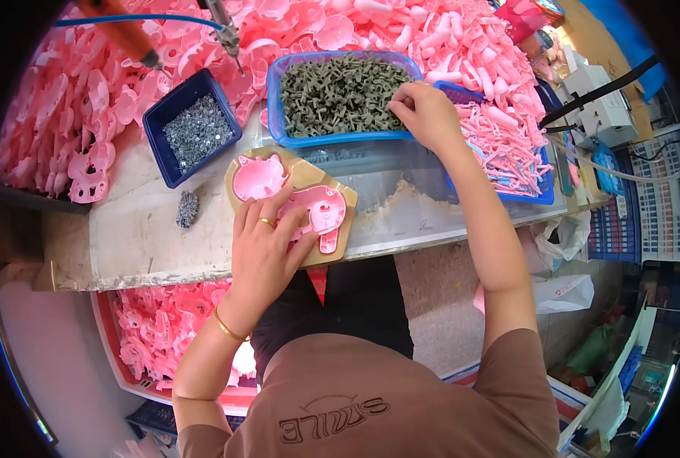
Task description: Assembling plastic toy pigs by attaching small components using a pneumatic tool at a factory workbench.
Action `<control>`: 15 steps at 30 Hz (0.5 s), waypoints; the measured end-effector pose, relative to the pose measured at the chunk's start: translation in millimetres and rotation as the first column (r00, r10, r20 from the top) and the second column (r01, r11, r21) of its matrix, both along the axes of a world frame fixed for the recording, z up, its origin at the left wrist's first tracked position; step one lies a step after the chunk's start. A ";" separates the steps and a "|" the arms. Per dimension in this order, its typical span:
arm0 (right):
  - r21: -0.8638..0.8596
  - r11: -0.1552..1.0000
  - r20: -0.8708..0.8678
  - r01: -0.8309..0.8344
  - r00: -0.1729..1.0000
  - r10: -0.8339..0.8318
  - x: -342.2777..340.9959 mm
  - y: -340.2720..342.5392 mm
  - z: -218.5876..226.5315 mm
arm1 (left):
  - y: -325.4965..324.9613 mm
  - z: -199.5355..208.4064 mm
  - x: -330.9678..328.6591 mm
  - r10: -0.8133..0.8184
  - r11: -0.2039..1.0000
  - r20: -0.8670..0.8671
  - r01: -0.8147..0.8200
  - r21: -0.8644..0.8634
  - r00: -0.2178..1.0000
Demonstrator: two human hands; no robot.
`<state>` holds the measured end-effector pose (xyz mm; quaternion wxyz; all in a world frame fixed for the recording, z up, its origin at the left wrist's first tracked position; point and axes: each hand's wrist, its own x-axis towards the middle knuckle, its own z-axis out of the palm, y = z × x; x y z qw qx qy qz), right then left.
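My left hand point(267, 248) is bent over a tan fixture block point(342, 238), its thumb and fingers closed at the edge of a pink plastic shell half point(328, 210) seated in it. Those fingers partly cover the shell. Beside it in the same block lies a rounder pink shell half point(257, 179), hollow side up. Over the right end of a blue tray point(317, 143) of small grey-green plastic parts point(340, 95), my right hand point(429, 118) has thumb and fingertips pinched together. Whatever is between those fingertips is too small to make out.
A dark blue bin point(173, 177) of small metal screws point(198, 131) stands left, near a clump of screws point(188, 210). An orange power screwdriver point(122, 34) hangs above. Pink parts point(65, 114) pile behind; a blue basket point(540, 195) holds thin pink pieces. Below is a red-rimmed tub point(137, 385).
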<state>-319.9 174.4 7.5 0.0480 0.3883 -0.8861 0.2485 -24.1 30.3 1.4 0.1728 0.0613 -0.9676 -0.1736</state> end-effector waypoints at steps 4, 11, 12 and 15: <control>-0.320 0.947 0.336 -0.018 0.933 0.132 -9.2 6.5 9.4 | 0.5 5.7 -2.3 0.000 1.000 -0.005 0.000 0.005 1.000; -0.580 0.791 0.558 -0.196 0.611 0.561 77.6 8.9 32.9 | 3.4 24.4 -25.9 0.088 0.620 -0.083 0.011 0.784 0.993; -0.541 0.779 0.459 -0.317 0.666 0.589 92.1 9.0 32.5 | 0.1 26.3 -27.6 0.064 0.349 0.020 -0.041 0.936 0.998; -0.381 0.716 0.123 -0.584 0.736 0.666 116.6 13.7 20.1 | 4.8 28.1 -37.7 -0.033 0.044 0.169 -0.168 0.985 0.985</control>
